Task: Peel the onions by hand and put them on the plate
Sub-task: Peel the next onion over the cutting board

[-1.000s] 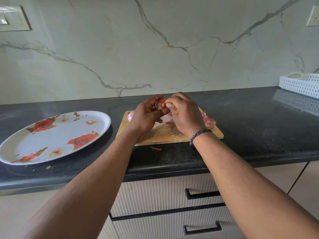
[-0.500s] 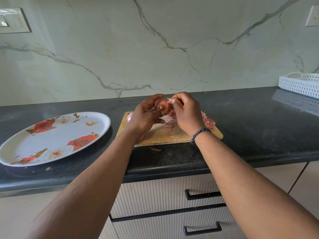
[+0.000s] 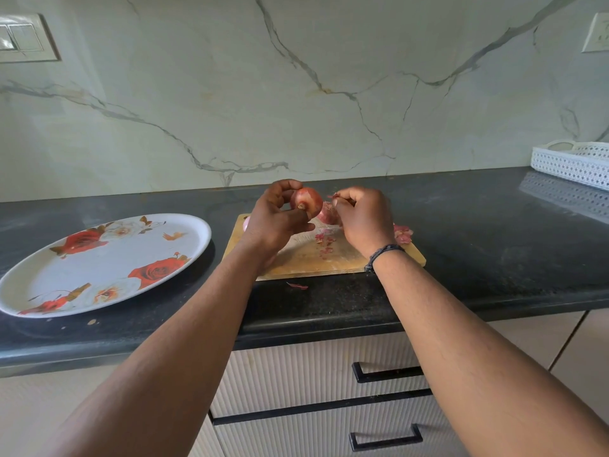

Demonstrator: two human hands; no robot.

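Observation:
My left hand [image 3: 275,216] grips a small red onion [image 3: 308,201] above the wooden cutting board [image 3: 306,258], root end toward me. Just right of it, my right hand [image 3: 361,216] pinches a strip of pink onion skin [image 3: 333,195] pulled off the onion. Another onion [image 3: 328,216] lies on the board between my hands, partly hidden. A pale peeled onion [image 3: 245,224] peeks out behind my left wrist. The oval white plate with red roses [image 3: 99,262] sits on the counter to the left, holding no onions.
Loose skin scraps [image 3: 402,233] lie on the board's right side, and one scrap [image 3: 298,285] is on the black counter [image 3: 494,242] in front. A white perforated basket [image 3: 573,161] stands at the far right. Drawers with black handles [image 3: 385,374] are below.
My hands have parted. The right hand has moved right, pulling a strip of skin off the onion, which now shows plainly in my left hand.

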